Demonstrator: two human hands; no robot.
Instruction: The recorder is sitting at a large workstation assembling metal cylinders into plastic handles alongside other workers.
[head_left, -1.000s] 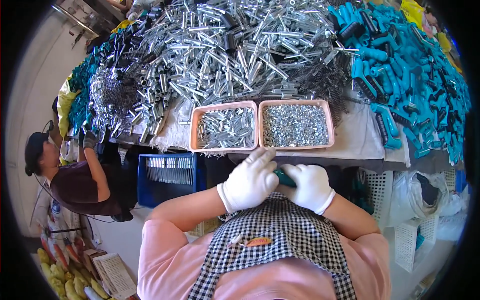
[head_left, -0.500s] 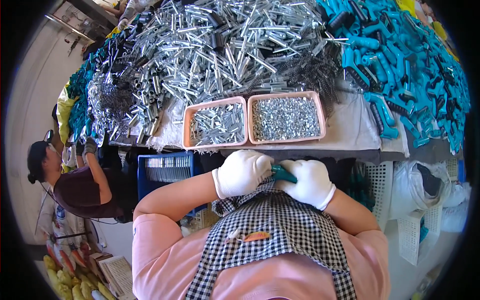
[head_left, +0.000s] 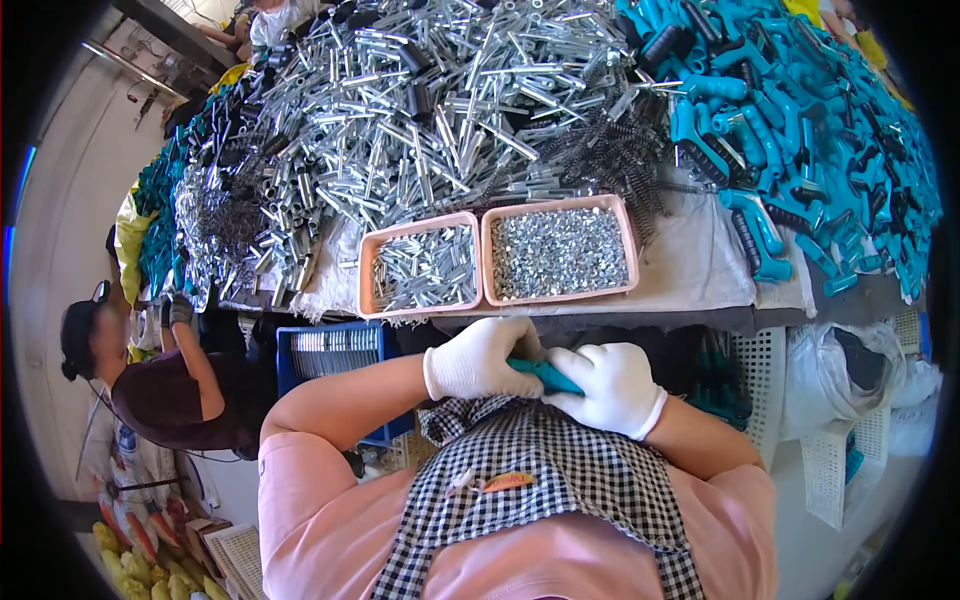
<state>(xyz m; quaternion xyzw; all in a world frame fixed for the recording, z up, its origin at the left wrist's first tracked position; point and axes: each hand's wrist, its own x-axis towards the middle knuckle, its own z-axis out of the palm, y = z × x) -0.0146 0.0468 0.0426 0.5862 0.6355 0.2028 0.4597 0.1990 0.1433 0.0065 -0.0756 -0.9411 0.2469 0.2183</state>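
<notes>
Close in front of my apron, both white-gloved hands grip one teal plastic handle (head_left: 545, 377). My left hand (head_left: 484, 358) is closed round its left end, and my right hand (head_left: 608, 388) is wrapped over the right end. Only the middle of the handle shows between the gloves; the rest is covered by my fingers. Just beyond the hands, at the table edge, stand two pink trays. The left tray (head_left: 366, 276) holds short metal pins, and the right tray (head_left: 632, 250) is full of small shiny metal pieces.
Metal tubes (head_left: 440, 110) are heaped across the table, with dark springs (head_left: 620, 150) beside them. Teal handles (head_left: 790, 150) pile up on the right. A blue crate (head_left: 290, 362) stands below the table edge, near a co-worker (head_left: 170, 390) at left.
My hands have shifted slightly down and apart, exposing more of the teal handle. The view has moved a little, so both trays appear lower and further left.
</notes>
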